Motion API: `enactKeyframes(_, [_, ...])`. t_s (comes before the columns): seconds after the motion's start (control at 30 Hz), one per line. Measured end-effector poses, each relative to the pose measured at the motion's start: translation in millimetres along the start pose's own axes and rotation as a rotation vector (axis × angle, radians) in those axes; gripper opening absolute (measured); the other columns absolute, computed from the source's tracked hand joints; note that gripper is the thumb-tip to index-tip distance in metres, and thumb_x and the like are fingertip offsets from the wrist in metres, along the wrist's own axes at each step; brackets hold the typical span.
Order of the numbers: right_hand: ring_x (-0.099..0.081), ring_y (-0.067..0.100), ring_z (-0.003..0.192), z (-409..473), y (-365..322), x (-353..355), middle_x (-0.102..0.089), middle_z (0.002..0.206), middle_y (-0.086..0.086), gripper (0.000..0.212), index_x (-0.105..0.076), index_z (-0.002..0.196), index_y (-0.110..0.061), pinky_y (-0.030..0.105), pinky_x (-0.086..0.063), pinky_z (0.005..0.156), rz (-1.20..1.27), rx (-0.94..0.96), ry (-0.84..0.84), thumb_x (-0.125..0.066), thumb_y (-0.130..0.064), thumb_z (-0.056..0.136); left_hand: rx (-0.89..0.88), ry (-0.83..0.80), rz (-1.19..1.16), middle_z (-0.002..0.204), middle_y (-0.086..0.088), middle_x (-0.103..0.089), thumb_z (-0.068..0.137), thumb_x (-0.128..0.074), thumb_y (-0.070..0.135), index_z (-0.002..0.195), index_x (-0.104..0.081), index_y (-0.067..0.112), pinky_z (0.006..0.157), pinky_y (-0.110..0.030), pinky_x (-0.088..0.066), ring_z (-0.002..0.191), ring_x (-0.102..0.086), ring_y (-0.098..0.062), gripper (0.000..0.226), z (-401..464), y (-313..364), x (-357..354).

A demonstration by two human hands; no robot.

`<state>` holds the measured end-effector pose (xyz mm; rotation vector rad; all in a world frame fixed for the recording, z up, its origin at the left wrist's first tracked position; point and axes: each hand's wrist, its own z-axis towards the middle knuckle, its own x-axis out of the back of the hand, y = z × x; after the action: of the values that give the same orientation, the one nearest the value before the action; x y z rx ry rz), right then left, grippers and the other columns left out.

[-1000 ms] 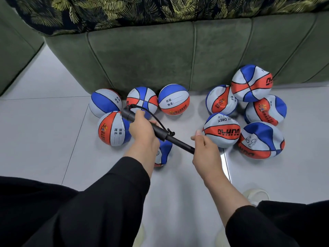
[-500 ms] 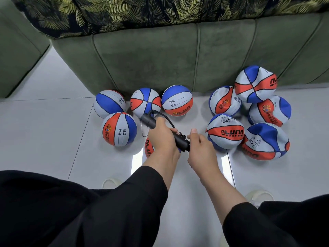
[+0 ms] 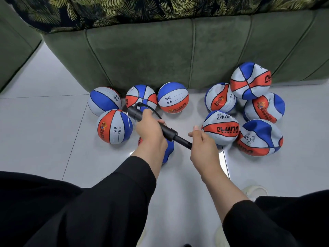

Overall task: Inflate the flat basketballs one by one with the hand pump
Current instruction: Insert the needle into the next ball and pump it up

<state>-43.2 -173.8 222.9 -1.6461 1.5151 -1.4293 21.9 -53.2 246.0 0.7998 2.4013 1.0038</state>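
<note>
The barrel of the black hand pump [image 3: 161,126] is gripped by the left hand [image 3: 151,132], whose fingers are wrapped round it; the far end of the barrel sticks out beyond the knuckles, and a thin black hose [image 3: 151,108] is seen looping from that end back toward the hand. The pump's slim rod is drawn partly out toward the right hand [image 3: 203,145], and its end is hidden inside that hand, which is clenched round it with the thumb raised on top. The pump is held slanted between the two hands, above the floor [image 3: 53,139].

Directly beneath the left hand and wrist a basketball [image 3: 169,150] is partly covered, so that only a blue patch and a sliver of red can be seen; whether the hose reaches it cannot be told. Just beyond and to the left of the left hand four round balls [image 3: 114,126] are grouped. Just beside the right hand, on its far right side, a cluster of dented, crumpled balls [image 3: 260,138] is gathered, the nearest almost touching the raised thumb. Behind all the balls a green sofa [image 3: 160,54] is set.
</note>
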Motion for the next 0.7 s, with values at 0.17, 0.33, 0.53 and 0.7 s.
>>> enactKeyframes(0.17, [-0.061, 0.028, 0.095, -3.3, -7.7, -11.1, -0.067, 0.094, 0.005, 0.053, -0.068, 0.101, -0.013, 0.043, -0.051, 0.088, -0.025, -0.006, -0.026, -0.031, -0.051, 0.108, -0.022, -0.024, 0.044, 0.054, 0.0, -0.06, 0.097, -0.059, 0.032, 0.1, -0.058, 0.015, 0.052, -0.025, -0.047, 0.045, -0.053, -0.012, 0.017, -17.0, -17.1, 0.2])
enactKeyframes(0.33, [-0.064, 0.034, 0.088, -3.2, -11.4, -18.5, -0.067, 0.089, 0.005, 0.057, -0.067, 0.096, -0.015, 0.049, -0.056, 0.083, -0.014, 0.009, -0.04, -0.031, -0.059, 0.104, 0.009, -0.038, 0.037, 0.049, 0.002, -0.058, 0.097, -0.059, 0.031, 0.097, -0.057, 0.015, 0.049, -0.023, -0.046, 0.049, -0.052, -0.014, 0.016, -19.1, -12.8, 2.4])
enactKeyframes(0.53, [-0.057, 0.03, 0.075, 1.0, 1.7, -6.7, -0.055, 0.071, -0.003, 0.051, -0.067, 0.095, -0.026, 0.037, -0.046, 0.071, 0.032, 0.009, -0.027, -0.032, -0.064, 0.098, -0.022, -0.024, 0.027, 0.052, -0.001, -0.061, 0.092, -0.062, 0.026, 0.094, -0.057, 0.016, 0.064, -0.032, -0.052, 0.059, -0.056, -0.02, 0.012, 0.8, 7.0, 4.3])
enactKeyframes(0.7, [-0.054, 0.025, 0.079, -2.4, 12.0, -0.3, -0.054, 0.074, -0.007, 0.05, -0.067, 0.095, -0.032, 0.035, -0.043, 0.077, 0.046, -0.033, -0.032, -0.033, -0.068, 0.094, -0.007, -0.007, 0.015, 0.052, 0.0, -0.06, 0.093, -0.062, 0.028, 0.097, -0.056, 0.016, 0.047, -0.023, -0.051, 0.052, -0.054, -0.016, 0.014, 11.2, 11.2, 9.6])
